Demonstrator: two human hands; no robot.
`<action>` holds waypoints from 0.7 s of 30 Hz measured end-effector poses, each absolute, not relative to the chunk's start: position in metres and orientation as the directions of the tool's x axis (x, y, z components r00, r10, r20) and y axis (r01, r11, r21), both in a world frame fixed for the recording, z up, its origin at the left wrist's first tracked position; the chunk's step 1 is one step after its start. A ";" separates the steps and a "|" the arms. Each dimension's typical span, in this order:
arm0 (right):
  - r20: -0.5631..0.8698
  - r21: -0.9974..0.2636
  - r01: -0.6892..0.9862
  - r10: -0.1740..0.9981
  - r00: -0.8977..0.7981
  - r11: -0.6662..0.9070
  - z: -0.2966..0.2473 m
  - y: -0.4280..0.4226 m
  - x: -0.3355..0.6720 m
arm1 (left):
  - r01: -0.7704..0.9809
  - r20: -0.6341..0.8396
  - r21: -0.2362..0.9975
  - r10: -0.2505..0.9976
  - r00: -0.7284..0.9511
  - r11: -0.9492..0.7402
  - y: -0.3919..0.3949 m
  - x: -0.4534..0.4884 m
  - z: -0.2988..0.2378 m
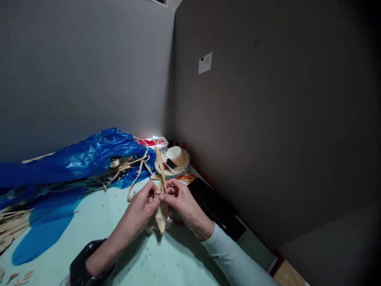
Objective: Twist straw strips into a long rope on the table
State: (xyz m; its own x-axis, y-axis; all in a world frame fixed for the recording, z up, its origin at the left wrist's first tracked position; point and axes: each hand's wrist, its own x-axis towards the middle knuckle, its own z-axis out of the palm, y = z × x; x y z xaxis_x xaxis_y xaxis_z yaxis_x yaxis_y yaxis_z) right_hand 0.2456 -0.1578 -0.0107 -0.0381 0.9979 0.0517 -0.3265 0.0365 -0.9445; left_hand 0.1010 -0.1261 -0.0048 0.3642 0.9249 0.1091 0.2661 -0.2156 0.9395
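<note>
Both hands meet over the table, pinching one long, dry, straw-coloured strip of plant fibre (161,218), which looks like a dried leaf or husk. My left hand (144,202) grips its left side with closed fingers. From the right, my right hand (178,198) pinches the same strip between thumb and fingers. One end of the strip rises above my hands, and a wider, folded end hangs below them. Behind my hands and the strip, a round object with a red rim is mostly hidden.
A blue plastic bag (89,155) of dried stalks lies at the left. Farther back are a white paper cup (174,154), a dotted round tin (186,163) and a red-and-white packet (159,142). A black flat object (214,206) lies along the right wall.
</note>
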 end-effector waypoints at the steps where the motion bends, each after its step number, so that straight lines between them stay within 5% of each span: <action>1: 0.059 -0.945 -0.326 0.997 -0.053 0.039 -0.010 -0.158 0.246 | 0.255 0.106 0.945 0.928 0.357 -0.206 -0.126 0.101 -0.004; 9: 0.049 -0.964 -0.264 0.996 -0.080 0.026 0.000 -0.163 0.247 | -0.016 -0.067 0.997 0.951 0.303 0.076 -0.123 0.099 0.012; 14: 0.080 -0.974 -0.215 0.997 -0.005 0.077 0.002 -0.160 0.252 | -0.267 -0.211 0.910 0.909 0.360 0.317 -0.120 0.091 0.025; 21: -0.014 -0.914 -0.406 0.998 0.058 0.011 0.006 -0.159 0.251 | -0.374 -0.271 0.845 0.908 0.319 0.383 -0.118 0.089 0.035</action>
State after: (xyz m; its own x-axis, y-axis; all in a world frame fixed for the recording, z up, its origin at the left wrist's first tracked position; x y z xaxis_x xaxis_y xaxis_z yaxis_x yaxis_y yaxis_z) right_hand 0.2514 -0.1586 0.0055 0.0576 0.9982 -0.0141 -0.4062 0.0105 -0.9137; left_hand 0.0888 -0.1178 0.0346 0.3195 0.9081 -0.2707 -0.3738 0.3833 0.8446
